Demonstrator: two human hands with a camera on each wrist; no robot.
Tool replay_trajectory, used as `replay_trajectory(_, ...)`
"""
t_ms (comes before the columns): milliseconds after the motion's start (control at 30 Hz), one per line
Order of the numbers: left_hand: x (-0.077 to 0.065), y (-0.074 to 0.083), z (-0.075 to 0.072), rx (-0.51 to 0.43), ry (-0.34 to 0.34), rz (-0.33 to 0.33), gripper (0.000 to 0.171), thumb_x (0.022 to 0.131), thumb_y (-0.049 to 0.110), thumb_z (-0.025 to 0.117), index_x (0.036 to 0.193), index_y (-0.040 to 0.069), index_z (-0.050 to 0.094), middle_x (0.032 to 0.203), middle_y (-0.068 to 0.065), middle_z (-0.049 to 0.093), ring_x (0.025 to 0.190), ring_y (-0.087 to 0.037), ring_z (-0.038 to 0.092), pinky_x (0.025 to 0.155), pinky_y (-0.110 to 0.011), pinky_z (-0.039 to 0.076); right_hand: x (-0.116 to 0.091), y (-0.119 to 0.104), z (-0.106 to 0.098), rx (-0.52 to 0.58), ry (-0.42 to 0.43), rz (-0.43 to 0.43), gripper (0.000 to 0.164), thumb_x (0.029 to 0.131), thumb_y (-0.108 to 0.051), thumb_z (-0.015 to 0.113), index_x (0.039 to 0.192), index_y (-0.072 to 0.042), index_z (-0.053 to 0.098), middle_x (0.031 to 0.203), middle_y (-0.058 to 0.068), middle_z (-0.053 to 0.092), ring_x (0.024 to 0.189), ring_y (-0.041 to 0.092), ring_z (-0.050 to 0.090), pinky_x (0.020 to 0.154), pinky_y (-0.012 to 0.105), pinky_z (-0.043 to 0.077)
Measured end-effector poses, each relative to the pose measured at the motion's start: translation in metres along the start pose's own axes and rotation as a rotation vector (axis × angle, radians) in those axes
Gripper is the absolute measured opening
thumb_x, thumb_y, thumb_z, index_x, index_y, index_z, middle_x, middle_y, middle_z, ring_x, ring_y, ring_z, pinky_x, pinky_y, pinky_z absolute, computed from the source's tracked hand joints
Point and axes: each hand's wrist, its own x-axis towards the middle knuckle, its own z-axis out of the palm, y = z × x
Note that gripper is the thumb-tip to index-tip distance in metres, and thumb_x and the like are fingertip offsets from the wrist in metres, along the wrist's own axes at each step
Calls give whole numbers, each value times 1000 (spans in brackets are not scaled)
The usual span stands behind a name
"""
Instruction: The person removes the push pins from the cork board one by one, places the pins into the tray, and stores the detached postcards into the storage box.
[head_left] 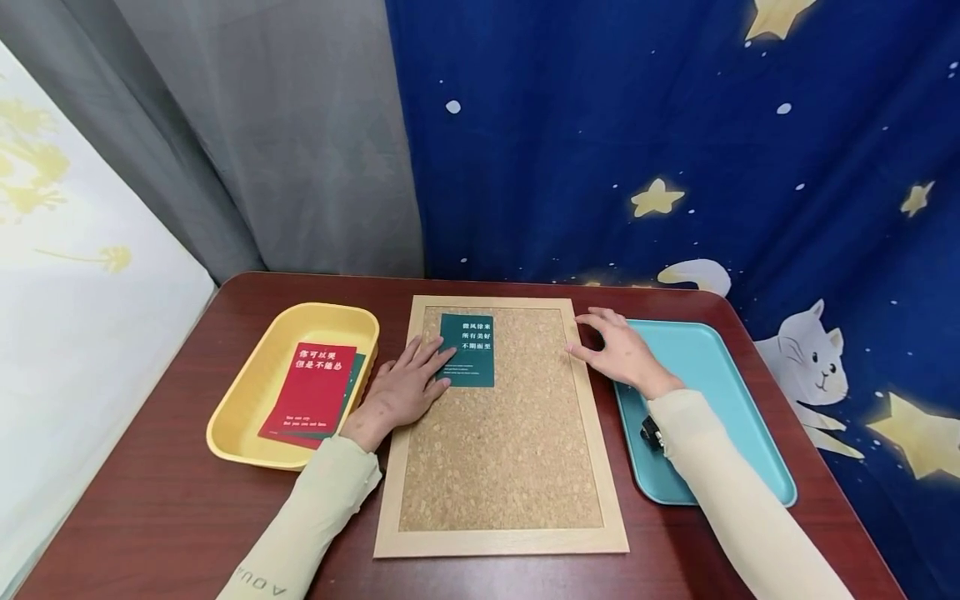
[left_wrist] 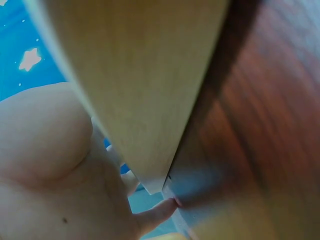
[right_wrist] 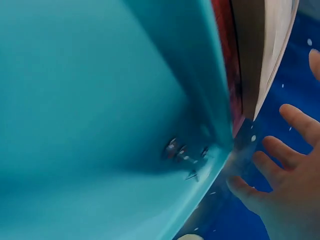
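Note:
A framed cork board (head_left: 517,450) lies on the table, with a dark green card (head_left: 471,350) printed in white near its upper left. My left hand (head_left: 405,387) rests across the board's left frame, fingers spread, fingertips on the card's left side. In the left wrist view, the frame's wooden side (left_wrist: 145,90) stands beside the palm. My right hand (head_left: 618,350) is at the board's upper right frame, thumb and fingers apart with nothing between them. The right wrist view shows its fingers (right_wrist: 295,122) spread. Small pins (right_wrist: 182,152) lie in a corner of the blue tray (right_wrist: 75,90).
At the left is a yellow basket (head_left: 232,417) holding a red card (head_left: 315,387) over a green card (head_left: 358,379). The blue tray stands right of the board, partly under my right forearm. A star-patterned blue curtain (head_left: 540,150) hangs behind the table (head_left: 150,500).

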Motion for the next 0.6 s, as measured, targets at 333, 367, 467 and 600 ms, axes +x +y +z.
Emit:
replay_trajectory(333,1,1,2,-8,-11,-2,59,109,37,49,164,22,34,176,-8,20,164,-38,8,122,-72,27,0,-15,11,-83,-70,-39,80,96,-59,67,157,-13,46,170,23,27,159,44,24,126,68,23)
replay_trajectory(367,1,1,2,-10,-13,-3,59,110,37,49,164,22,34,176,-8,20,164,-38,8,122,-72,26,0,-16,12,-80,-71,-40,80,95,-60,67,157,-13,46,170,22,27,159,43,24,127,67,22)
replay_trajectory(467,1,0,1,-13,-18,-6,59,110,37,49,164,22,34,176,-8,20,164,-38,7,122,-73,26,2,-20,16,-74,-76,-52,80,95,-61,67,157,-15,46,171,20,27,161,40,21,129,66,19)
replay_trajectory(600,2,0,0,-4,-18,-6,59,110,37,49,164,22,33,176,-7,20,164,-38,8,122,-73,26,6,-25,20,-89,-83,-89,81,95,-62,66,158,-16,46,173,19,25,162,38,18,129,67,16)
